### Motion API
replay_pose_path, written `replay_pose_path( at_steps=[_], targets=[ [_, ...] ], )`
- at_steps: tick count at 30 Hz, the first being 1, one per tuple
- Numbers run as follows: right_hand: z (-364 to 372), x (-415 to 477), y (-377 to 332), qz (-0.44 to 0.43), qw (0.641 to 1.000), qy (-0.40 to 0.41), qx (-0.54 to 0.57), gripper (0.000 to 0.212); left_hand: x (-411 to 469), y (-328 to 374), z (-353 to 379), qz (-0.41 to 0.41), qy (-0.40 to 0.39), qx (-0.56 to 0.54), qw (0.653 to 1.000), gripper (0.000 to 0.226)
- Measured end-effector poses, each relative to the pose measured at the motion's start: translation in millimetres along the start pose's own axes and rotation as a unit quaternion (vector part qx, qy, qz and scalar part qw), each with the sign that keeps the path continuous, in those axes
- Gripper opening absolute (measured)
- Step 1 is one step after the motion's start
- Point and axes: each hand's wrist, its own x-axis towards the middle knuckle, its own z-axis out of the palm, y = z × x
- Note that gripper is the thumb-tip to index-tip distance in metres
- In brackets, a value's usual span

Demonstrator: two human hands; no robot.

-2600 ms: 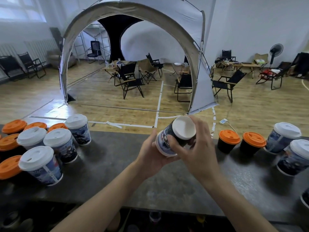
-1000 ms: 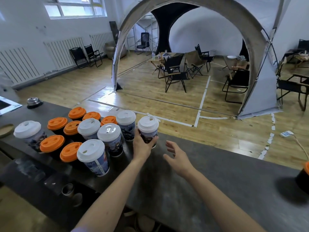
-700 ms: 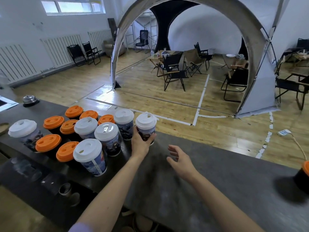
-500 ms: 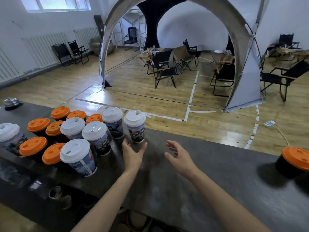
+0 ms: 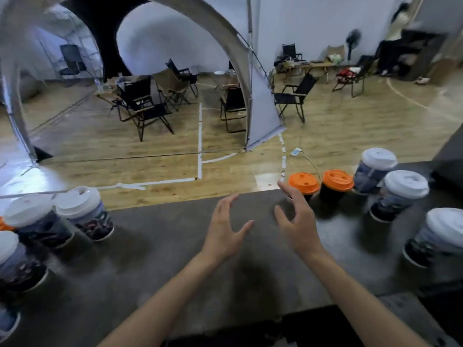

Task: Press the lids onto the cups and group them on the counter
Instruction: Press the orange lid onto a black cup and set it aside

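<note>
Both hands hover empty over the middle of the dark counter point(image 5: 155, 266). My left hand point(image 5: 225, 229) has its fingers spread and relaxed. My right hand point(image 5: 297, 221) is also open, its fingertips close to a black cup with an orange lid point(image 5: 304, 184). A second orange-lidded cup point(image 5: 337, 182) stands beside it. Three white-lidded printed cups point(image 5: 398, 191) stand further right. At the left edge a group of white-lidded cups point(image 5: 82, 211) stands together, partly cut off by the frame.
The counter's far edge runs just beyond my fingers, with wooden floor below it. A large arched tent, folding chairs and a table fill the room behind. A dark object sits at the counter's far right point(image 5: 448, 166).
My left hand let go of the white-lidded cup set at the left group. The view swung right, and both hands moved toward the orange-lidded cups on the right.
</note>
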Motion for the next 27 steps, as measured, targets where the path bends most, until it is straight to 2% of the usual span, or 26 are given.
replay_pose_path(
  at_steps=[5,10,12,15,18,23,25,27],
  targets=[
    [-66,-11,27,0.005,0.997,0.071,-0.043,0.054,59,59,80,0.082,-0.097,0.05,0.991,0.085],
    [-101,-13,47,0.002,0.992,0.103,-0.071,0.052,106,81,138,0.077,-0.148,0.15,0.975,0.102],
    [-111,-10,55,-0.005,0.991,0.097,-0.091,0.052,119,80,156,0.055,-0.162,0.16,0.972,0.101],
    [-118,5,68,-0.017,0.986,0.077,-0.144,0.054,121,71,164,0.055,-0.137,0.17,0.974,0.082],
    [-116,37,85,-0.008,0.972,0.053,-0.227,0.055,106,67,153,0.065,-0.107,0.17,0.977,0.077],
    [-103,93,119,0.049,0.911,-0.06,-0.405,0.077,56,45,99,0.064,-0.073,0.146,0.985,0.078],
    [-97,104,132,0.07,0.907,-0.06,-0.412,0.079,30,31,67,0.048,-0.044,0.149,0.987,0.079],
    [-92,108,139,0.09,0.924,-0.032,-0.37,0.074,5,13,30,0.018,-0.008,0.165,0.986,0.078]
  ],
)
